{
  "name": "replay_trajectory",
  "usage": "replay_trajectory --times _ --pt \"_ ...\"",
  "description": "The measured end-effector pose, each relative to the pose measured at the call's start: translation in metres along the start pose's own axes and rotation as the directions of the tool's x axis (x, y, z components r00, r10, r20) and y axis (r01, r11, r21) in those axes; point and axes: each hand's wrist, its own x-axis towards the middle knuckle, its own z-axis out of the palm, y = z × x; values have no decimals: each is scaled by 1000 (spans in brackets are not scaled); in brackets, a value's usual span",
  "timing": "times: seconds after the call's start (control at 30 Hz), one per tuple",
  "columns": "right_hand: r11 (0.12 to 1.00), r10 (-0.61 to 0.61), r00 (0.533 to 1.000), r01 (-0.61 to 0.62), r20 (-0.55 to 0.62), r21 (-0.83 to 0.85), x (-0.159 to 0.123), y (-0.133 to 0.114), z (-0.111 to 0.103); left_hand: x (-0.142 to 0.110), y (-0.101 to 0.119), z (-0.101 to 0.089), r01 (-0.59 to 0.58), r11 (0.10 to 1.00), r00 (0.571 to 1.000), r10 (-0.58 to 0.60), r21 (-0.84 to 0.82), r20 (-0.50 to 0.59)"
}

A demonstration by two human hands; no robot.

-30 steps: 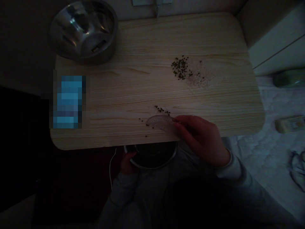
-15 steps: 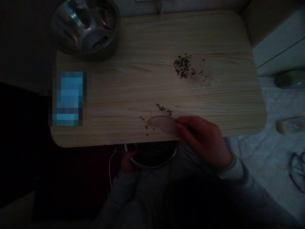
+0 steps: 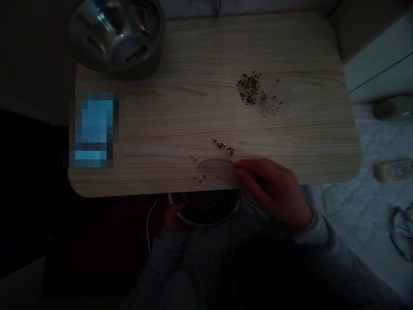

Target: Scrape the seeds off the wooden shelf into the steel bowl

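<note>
My right hand (image 3: 272, 189) pinches one end of a clear plastic protractor (image 3: 215, 165), its curved edge facing away from me over the front of the table. Small dark green beans (image 3: 200, 178) lie just left of the protractor near the table's edge, and a short row of beans (image 3: 223, 146) lies beyond it. Below the edge, my left hand (image 3: 173, 217) grips the rim of a metal bowl (image 3: 211, 224); its thumb shows at the rim and the other fingers are hidden. The bowl's inside is too dark to make out.
Farther back on the wooden table (image 3: 180, 120) is a larger pile of beans (image 3: 249, 88) beside pale grains (image 3: 279, 101). A big steel bowl (image 3: 118, 47) stands at the back left, with a blurred bright blue screen (image 3: 95, 131) in front. A white cord (image 3: 148, 228) hangs below.
A few beans by the protractor's left end have shifted toward the table's front edge. The protractor has turned slightly in my right hand; my left hand keeps its hold on the bowl.
</note>
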Motion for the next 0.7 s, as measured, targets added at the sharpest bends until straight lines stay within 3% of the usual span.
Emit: replay_trajectory --times 0.37,0.57,0.7 --pt "997 -65 997 64 33 34 1 -6 9 -1 -3 -1 -10 1000 1000 10 18 3" --pt "987 -147 983 139 113 75 -1 -11 8 -3 6 3 -27 1000 1000 27 12 4" --pt "997 -57 997 55 52 47 -2 -6 0 -4 6 6 -40 999 998 39 -19 -53"
